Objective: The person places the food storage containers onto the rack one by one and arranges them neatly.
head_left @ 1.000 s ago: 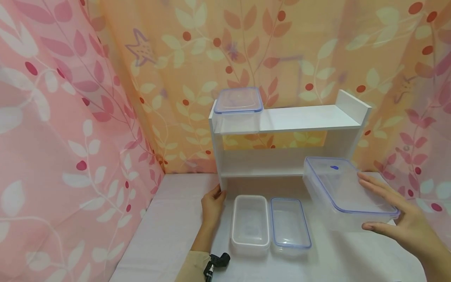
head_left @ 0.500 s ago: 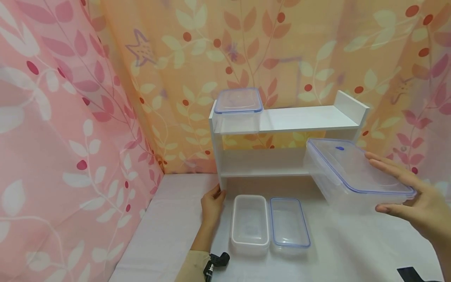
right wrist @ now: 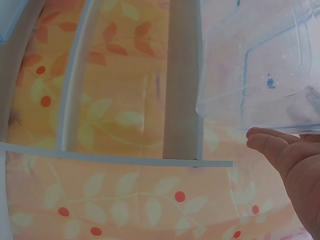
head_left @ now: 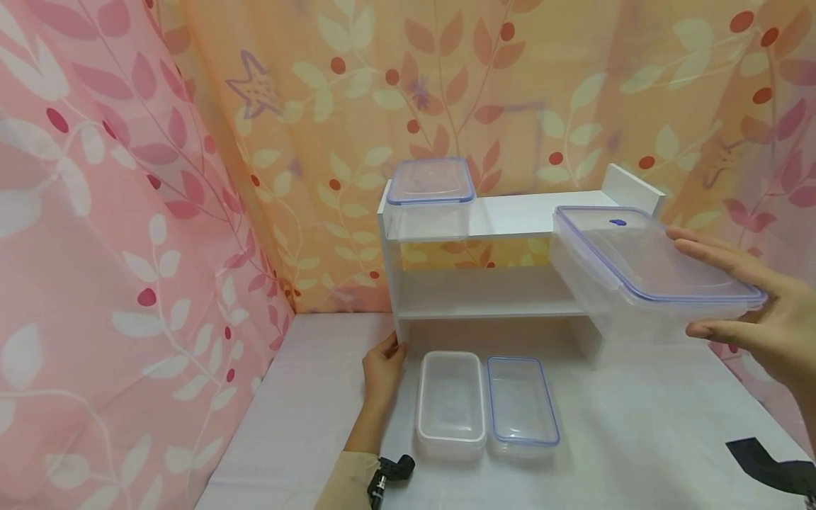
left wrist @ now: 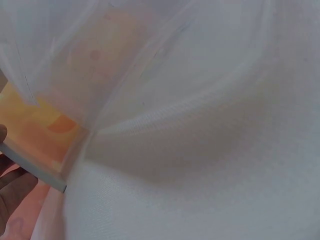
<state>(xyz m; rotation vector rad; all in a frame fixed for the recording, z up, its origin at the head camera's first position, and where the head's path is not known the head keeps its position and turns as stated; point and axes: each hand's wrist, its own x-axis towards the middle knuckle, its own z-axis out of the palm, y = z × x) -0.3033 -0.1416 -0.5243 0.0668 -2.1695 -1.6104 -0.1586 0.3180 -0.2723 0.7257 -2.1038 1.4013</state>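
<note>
Moved since the earlier frames: one large clear box with a blue-edged lid [head_left: 663, 255], raised from in front of the lower shelf to about the height of the top board as I see it, together with the right hand [head_left: 774, 319] that carries it. Right hand: grips the box at its right end, fingers over the lid, thumb against the side below. Box: in the air before the right part of the white shelf [head_left: 516, 216], hiding some of it; contact with the shelf cannot be told. Left hand [head_left: 384, 368]: unmoved, pinching the foot of the shelf's left side panel, thumb and fingers at its edge. Stationary items: one blue-lidded box [head_left: 430, 212], standing at the left end of the top board; one white-rimmed container [head_left: 452, 397] and one blue-rimmed container [head_left: 524, 400], side by side on the white-covered table [head_left: 287, 439], in front of the shelf. Setting: floral curtain [head_left: 357, 106] behind. Significance, in my judgement: the lift is well along, the carried box now level with the board that bears the first box, but not visibly set down; the left hand seems to serve as a brace.
</note>
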